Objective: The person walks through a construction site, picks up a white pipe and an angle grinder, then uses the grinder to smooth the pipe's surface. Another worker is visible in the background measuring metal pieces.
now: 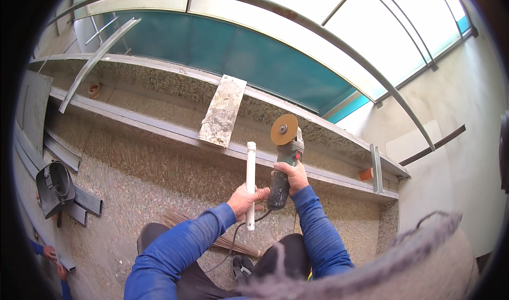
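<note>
My left hand [243, 200] is closed round a white plastic pipe [251, 164], held nearly upright in front of me. In my right hand [292, 176] is an angle grinder [290, 154], gripped by its body. Its tan disc [281, 133] faces up, to the right of the pipe's upper end and apart from it. A dark cord [230, 251] runs from the grinder's lower end down towards my legs. Whether the disc spins cannot be told.
A concrete trough [143, 105] crosses ahead, bridged by a dirty board [224, 111] and metal strips. Orange pipe stubs [366, 174] sit in it. A twig broom [236, 244] lies near my feet. At left lie a dark mask-like shell [55, 189], metal channels and another person's hands [49, 253].
</note>
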The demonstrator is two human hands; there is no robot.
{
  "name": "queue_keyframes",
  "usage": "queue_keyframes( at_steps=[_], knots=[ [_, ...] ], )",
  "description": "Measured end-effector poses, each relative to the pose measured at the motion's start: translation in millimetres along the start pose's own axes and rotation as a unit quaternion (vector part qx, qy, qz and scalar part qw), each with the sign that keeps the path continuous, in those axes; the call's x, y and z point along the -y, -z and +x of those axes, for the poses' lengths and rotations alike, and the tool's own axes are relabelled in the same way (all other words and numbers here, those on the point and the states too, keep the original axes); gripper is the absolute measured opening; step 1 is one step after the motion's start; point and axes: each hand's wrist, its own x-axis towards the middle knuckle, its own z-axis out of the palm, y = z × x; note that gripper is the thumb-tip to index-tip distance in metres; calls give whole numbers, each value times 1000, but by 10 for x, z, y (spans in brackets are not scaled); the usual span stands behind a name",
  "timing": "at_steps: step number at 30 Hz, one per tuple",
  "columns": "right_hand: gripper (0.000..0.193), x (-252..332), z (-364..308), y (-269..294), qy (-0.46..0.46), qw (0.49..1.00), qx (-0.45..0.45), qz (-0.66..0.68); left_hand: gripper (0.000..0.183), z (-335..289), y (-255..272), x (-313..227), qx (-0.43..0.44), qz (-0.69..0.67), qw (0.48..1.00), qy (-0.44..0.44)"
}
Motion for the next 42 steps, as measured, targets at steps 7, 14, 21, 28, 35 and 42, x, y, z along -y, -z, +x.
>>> queue_keyframes(
  at_steps=[7,14,21,28,35,42],
  knots=[
    [44,1,56,-283,32,998,-24,50,50,-130,-177,-75,-23,-62,989,-136],
    [53,-85,7,-509,68,994,-16,89,47,-148,-104,-142,-91,16,968,-233],
    [55,-140,-27,-672,90,993,-29,64,45,-243,-46,-193,-111,87,960,-243],
    [54,-91,-32,-623,95,993,-44,61,31,-281,456,-586,6,47,996,-69],
    [51,-132,3,-503,130,988,-62,50,34,-343,694,-649,-74,241,962,-104],
    [46,-110,11,-456,129,987,-73,62,45,109,993,-137,-263,618,703,-234]
  ],
)
